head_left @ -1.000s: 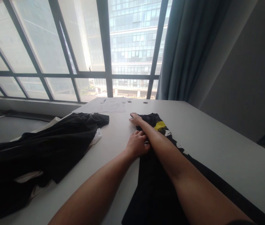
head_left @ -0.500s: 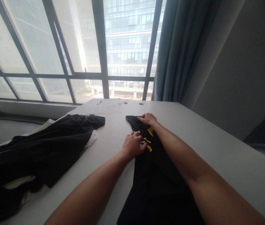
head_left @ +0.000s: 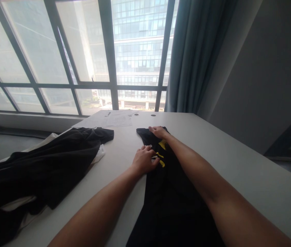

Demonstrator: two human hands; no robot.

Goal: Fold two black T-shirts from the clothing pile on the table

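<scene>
A black T-shirt (head_left: 176, 206) with yellow and white print lies on the table in a long, narrow shape, from its far end down to the bottom of the view. My left hand (head_left: 144, 160) rests on its left edge beside the print, fingers spread and slightly bent. Farther off, my right hand (head_left: 158, 131) lies across the shirt's far end, its fingers pointing left over the cloth. Part of the print is hidden under my left fingers, and my right forearm covers some of the shirt's right side.
A pile of dark clothes (head_left: 58, 161) with some white cloth lies on the left of the white table (head_left: 238, 164). Printed papers (head_left: 117, 119) lie at the far edge, left of two round holes. Behind stand windows and a grey-blue curtain (head_left: 186, 61).
The view has shifted slightly, so everything on the table appears a little farther left and lower. My right hand has slid slightly left along the shirt's far end; my left hand keeps its place.
</scene>
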